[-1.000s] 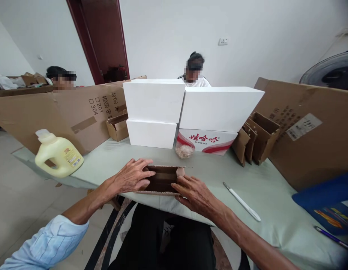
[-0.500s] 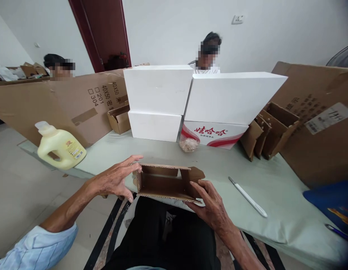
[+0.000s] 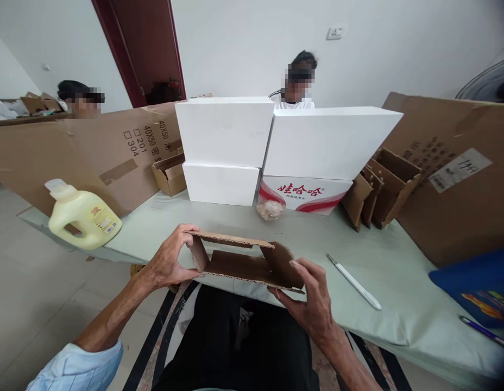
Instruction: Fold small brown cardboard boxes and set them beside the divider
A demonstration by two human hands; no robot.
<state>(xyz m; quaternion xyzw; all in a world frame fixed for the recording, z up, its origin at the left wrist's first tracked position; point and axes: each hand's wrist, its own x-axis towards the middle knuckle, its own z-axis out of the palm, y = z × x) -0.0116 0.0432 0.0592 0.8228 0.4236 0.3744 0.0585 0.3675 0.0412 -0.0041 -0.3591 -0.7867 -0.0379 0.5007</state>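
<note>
A small brown cardboard box [image 3: 238, 263] is at the front edge of the table, its open side facing me and its hollow inside showing. My left hand [image 3: 170, 260] grips its left end, thumb at the lower edge and fingers over the upper edge. At the other end, my right hand [image 3: 311, 290] has its thumb under the lower edge and its fingers against the right end flap [image 3: 281, 263]. A white-handled craft knife [image 3: 353, 282] lies on the table to the right of my right hand.
White boxes [image 3: 227, 133] stand stacked at the back, beside a red-and-white carton [image 3: 304, 194] and a crumpled plastic bundle [image 3: 270, 209]. A yellow detergent jug [image 3: 84, 214] is at left. Folded cardboard boxes [image 3: 392, 184], a blue packet [image 3: 476, 288] and a pen [image 3: 484, 331] are at right. Two people sit beyond.
My left hand has closed onto the left end of the box. The box has tilted, and its right end flap has swung outward with my right hand.
</note>
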